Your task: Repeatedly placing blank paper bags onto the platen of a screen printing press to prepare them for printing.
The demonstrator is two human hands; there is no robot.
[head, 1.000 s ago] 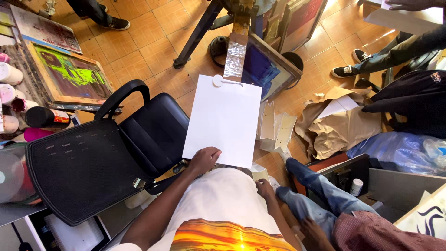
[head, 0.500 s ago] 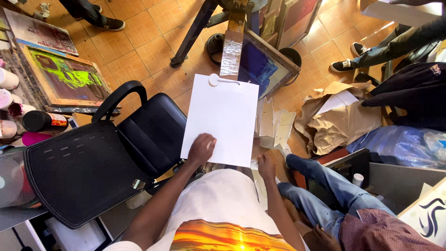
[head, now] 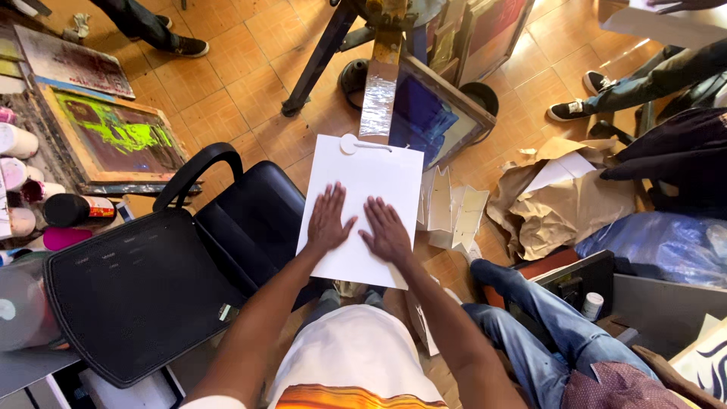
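A white paper bag (head: pixel 371 174) with a thin handle and a round cutout at its top lies flat on the printing arm in front of me. My left hand (head: pixel 328 220) rests flat on its lower left part, fingers spread. My right hand (head: pixel 386 229) lies flat beside it on the lower right part, fingers also spread. Neither hand grips anything. Beyond the bag, a foil-wrapped arm (head: pixel 379 98) of the press stand runs away from me.
A black office chair (head: pixel 151 280) stands at my left. Framed print screens (head: pixel 117 140) and paint bottles (head: pixel 72 210) lie far left. Crumpled brown paper (head: pixel 560 201) and folded white bags (head: pixel 450 208) sit right. A seated person's jeans (head: pixel 545 333) are lower right; other people's feet (head: pixel 575 110) stand on the tiled floor.
Both hands moved up from the bag's bottom edge onto its face and now press flat on it. The right hand came in from the side.
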